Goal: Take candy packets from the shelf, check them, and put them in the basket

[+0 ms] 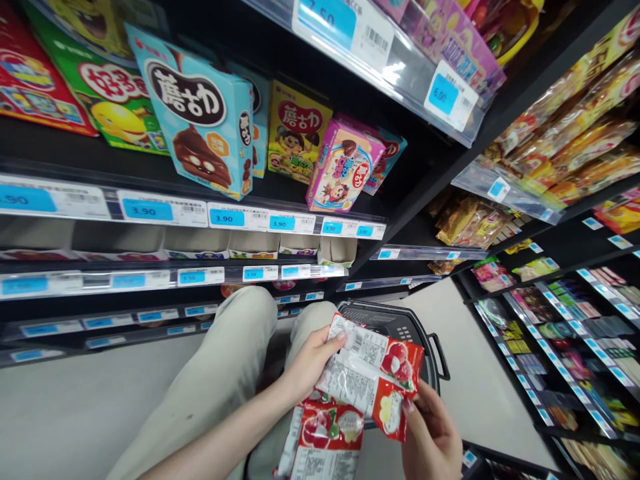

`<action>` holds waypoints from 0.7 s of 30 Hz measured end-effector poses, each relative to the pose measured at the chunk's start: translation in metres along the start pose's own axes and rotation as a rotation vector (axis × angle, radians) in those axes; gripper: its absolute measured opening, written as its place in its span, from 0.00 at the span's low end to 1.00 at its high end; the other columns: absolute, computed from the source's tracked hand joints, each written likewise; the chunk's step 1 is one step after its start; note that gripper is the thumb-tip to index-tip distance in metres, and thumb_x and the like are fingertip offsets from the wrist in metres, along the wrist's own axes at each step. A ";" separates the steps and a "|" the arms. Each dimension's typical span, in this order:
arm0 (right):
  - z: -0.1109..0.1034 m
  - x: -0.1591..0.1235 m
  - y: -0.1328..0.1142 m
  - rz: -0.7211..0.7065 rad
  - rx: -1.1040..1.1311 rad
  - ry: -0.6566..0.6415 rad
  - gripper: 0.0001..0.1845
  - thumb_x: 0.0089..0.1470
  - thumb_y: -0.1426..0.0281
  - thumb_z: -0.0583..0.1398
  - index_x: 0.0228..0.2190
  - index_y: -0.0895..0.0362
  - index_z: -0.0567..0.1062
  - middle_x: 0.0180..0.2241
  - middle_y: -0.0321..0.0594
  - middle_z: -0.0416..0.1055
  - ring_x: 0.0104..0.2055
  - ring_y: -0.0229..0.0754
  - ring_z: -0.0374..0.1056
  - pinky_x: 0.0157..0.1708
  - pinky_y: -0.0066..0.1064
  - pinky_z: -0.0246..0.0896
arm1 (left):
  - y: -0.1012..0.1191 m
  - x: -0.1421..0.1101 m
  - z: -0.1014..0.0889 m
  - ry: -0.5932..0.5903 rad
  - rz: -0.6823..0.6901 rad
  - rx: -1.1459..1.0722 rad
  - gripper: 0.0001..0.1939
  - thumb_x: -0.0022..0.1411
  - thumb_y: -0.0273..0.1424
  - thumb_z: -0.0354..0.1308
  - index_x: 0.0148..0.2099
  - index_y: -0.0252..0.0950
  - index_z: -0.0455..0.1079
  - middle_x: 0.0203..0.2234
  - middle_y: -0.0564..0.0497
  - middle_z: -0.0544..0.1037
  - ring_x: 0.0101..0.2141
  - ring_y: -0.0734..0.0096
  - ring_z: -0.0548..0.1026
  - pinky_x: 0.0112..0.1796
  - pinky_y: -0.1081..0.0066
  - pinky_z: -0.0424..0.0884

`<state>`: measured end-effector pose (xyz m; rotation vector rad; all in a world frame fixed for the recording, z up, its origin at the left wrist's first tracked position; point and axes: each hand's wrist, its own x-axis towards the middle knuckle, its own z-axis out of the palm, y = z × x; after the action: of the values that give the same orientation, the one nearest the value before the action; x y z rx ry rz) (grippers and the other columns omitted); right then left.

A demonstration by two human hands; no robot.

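My left hand (313,363) pinches the left end of a shiny red-and-white candy packet (357,373), thumb on top. At the packet's right end, the fingers of my right hand (433,433) are closed on its lower corner. Its printed side faces me, with lychee pictures, small text and a barcode; I cannot tell whether it is one packet or two side by side. Similar red-and-white packets (330,433) lie below it, near my lap, partly covered by the held one and my left forearm.
A black shopping basket (390,313) with a side handle (440,357) stands behind the packet. Ahead, a shelf carries a blue snack box (193,110), a yellow box (299,131) and a pink box (344,165). Shelves with bagged goods (575,127) stand right.
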<state>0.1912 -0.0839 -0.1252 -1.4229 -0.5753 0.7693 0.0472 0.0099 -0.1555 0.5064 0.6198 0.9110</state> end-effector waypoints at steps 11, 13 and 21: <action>-0.009 0.007 0.000 -0.060 -0.081 -0.054 0.12 0.39 0.66 0.65 0.29 0.57 0.74 0.28 0.40 0.74 0.27 0.39 0.68 0.25 0.26 0.65 | -0.001 0.000 0.002 -0.043 0.006 -0.025 0.17 0.51 0.36 0.58 0.42 0.30 0.70 0.27 0.49 0.76 0.28 0.69 0.72 0.34 0.70 0.65; -0.012 0.008 0.000 -0.109 -0.128 -0.063 0.16 0.41 0.66 0.64 0.36 0.55 0.72 0.26 0.38 0.73 0.26 0.37 0.66 0.24 0.24 0.64 | -0.001 0.001 -0.001 -0.052 0.021 0.025 0.16 0.52 0.36 0.57 0.41 0.31 0.70 0.27 0.49 0.76 0.28 0.69 0.72 0.34 0.70 0.65; -0.020 0.014 -0.001 0.019 -0.139 -0.142 0.12 0.42 0.62 0.62 0.29 0.55 0.69 0.27 0.37 0.71 0.26 0.40 0.66 0.23 0.30 0.63 | 0.000 -0.002 -0.003 -0.117 0.082 0.188 0.16 0.55 0.38 0.54 0.41 0.30 0.69 0.29 0.49 0.76 0.30 0.69 0.71 0.33 0.72 0.65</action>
<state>0.2152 -0.0861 -0.1270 -1.5103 -0.7372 0.8634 0.0441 0.0084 -0.1576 0.7534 0.5848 0.8982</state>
